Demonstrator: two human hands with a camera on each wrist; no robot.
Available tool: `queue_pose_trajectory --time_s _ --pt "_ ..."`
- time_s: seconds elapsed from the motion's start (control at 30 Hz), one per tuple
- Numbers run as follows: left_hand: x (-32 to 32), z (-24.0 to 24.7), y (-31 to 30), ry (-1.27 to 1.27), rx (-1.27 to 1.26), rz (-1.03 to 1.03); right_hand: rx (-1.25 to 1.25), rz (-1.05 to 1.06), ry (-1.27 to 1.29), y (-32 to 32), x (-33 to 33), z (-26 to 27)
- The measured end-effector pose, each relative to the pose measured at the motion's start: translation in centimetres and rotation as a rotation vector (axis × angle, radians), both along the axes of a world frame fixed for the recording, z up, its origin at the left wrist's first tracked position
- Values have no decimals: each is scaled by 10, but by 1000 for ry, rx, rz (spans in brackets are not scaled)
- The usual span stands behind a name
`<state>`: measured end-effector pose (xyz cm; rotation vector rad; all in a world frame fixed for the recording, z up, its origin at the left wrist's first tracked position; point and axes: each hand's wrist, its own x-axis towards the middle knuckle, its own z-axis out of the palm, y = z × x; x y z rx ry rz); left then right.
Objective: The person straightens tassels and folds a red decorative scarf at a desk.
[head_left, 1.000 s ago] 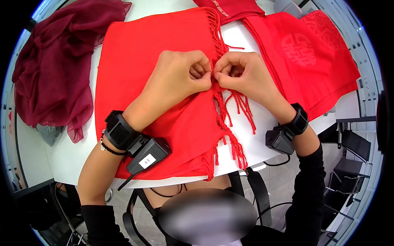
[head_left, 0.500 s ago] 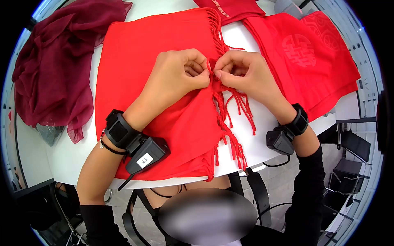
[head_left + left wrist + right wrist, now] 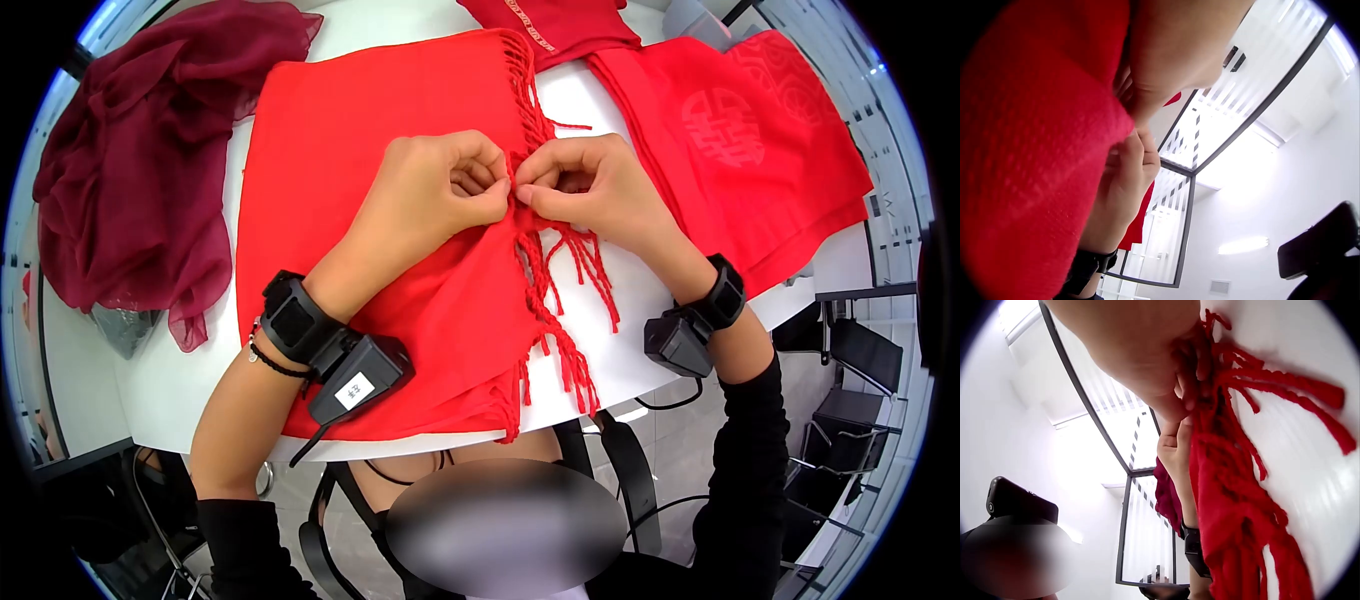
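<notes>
A bright red scarf point(image 3: 390, 90) lies folded on the table, its twisted fringe point(image 3: 568, 365) running down the right-hand edge. Midway along that edge, my left hand point(image 3: 435, 185) pinches the fabric border between thumb and curled fingers. My right hand point(image 3: 600, 190) meets it from the other side, thumb and index finger pinching at the base of the fringe. The fingertips of both hands nearly touch. In the left wrist view, the red cloth point(image 3: 1035, 156) rises to a peak at the fingertips. Loose tassels point(image 3: 1291, 394) hang beside my right hand in the right wrist view.
On the left lies a crumpled maroon sheer scarf point(image 3: 140, 160) over a clear plastic bag point(image 3: 128, 328). Another folded red cloth with a round emblem point(image 3: 722, 128) is at the right, and a darker red patterned piece point(image 3: 555, 30) at the back. The white table point(image 3: 640, 365) ends near the person's lap.
The fingertips drew slightly apart half a second ago and are close together again now. Both hands still pinch at the same stretch of fringed edge. The head view has shifted slightly.
</notes>
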<state>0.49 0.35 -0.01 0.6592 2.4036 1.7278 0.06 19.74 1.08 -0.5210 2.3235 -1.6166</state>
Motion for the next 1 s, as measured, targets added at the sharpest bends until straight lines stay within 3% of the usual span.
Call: queue_pose_trajectory --time_s 0.4,0.7,0.8,1.0 --pt "0 1 0 48 -30 -40 59 13 92 -1 2 2" --pt "-1 -2 1 -60 75 -37 -9 12 79 -2 2 1" --pt "-2 6 1 -203 123 -58 8 16 112 -1 3 2" --pt "-3 2 -2 -100 17 -76 29 9 148 -1 3 3"
